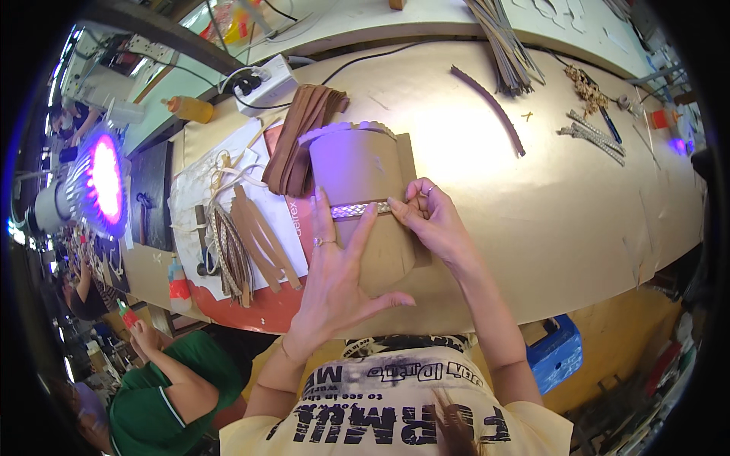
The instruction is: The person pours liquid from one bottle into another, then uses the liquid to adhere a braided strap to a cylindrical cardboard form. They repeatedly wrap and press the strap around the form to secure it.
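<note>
A tan, curved piece (354,169), with a scalloped strip along its top edge, lies in front of me. Across its middle runs a narrow, shiny braided strip (351,210). My left hand (334,280) spreads its fingers over the piece, with index and middle fingertips pressing on the braid and the thumb stretched out to the right. At the braid's right end, my right hand (439,226) pinches thumb against index finger; the tip it grips is partly hidden. A bundle of brown strips (298,144) sits against the upper left of the piece.
More strips (261,237) lie on white paper at left, near a glue bottle (178,283). A lit lamp (103,178) hangs far left. A yellow bottle (189,109) and power strip (268,85) stand behind. A co-worker in green (171,380) works lower left; a blue stool (557,355) stands right.
</note>
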`<state>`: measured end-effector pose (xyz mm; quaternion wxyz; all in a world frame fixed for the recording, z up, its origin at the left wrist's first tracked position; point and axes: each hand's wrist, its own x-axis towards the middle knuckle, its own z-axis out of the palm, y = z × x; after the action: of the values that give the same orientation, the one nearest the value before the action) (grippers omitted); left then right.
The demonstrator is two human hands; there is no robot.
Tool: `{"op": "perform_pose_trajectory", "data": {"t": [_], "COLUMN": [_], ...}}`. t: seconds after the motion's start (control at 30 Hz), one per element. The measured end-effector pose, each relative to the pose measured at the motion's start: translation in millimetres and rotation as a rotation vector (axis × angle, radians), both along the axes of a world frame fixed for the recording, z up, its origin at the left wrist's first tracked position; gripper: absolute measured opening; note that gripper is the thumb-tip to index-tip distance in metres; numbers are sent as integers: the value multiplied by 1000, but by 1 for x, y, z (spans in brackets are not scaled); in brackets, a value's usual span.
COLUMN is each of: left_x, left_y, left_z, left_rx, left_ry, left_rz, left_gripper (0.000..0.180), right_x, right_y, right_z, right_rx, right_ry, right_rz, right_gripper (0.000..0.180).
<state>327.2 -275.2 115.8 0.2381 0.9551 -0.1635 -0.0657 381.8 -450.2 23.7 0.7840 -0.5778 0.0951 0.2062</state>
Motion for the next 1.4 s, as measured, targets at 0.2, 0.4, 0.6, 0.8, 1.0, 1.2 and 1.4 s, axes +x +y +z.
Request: {"op": "perform_pose_trajectory", "data": {"t": [0.2, 0.4, 0.6, 0.8, 1.0, 1.2, 1.4], "left_x": [-21, -15, 37, 50, 62, 41, 14], "left_y": [-2, 18, 30, 37, 63, 48, 27], "left_z": [-39, -69, -59, -40, -5, -24, -54], "left_rx": [-907, -1386, -1442, -1912, -2054, -1496, -860], "left_ry": [-253, 265, 335, 505, 233, 39, -193], "left_rz": [338, 932, 857, 886, 401, 609, 741], "left_gripper": [91, 57, 34, 40, 41, 48, 66], "right_x": [-3, -2, 0, -1, 11, 18, -1], "right_y": [-7, 0, 24, 22, 27, -15, -8], "right_z": [19, 50, 64, 75, 93, 96, 84], "right_rx": [-343, -706, -620, -120, -94, -308, -1097], "right_ry": [-223, -828, -634, -331, -335, -256, -750], "right_rz": [-133, -37, 82, 132, 256, 302, 241], "right_gripper": [28, 36, 23, 23, 23, 27, 52]}}
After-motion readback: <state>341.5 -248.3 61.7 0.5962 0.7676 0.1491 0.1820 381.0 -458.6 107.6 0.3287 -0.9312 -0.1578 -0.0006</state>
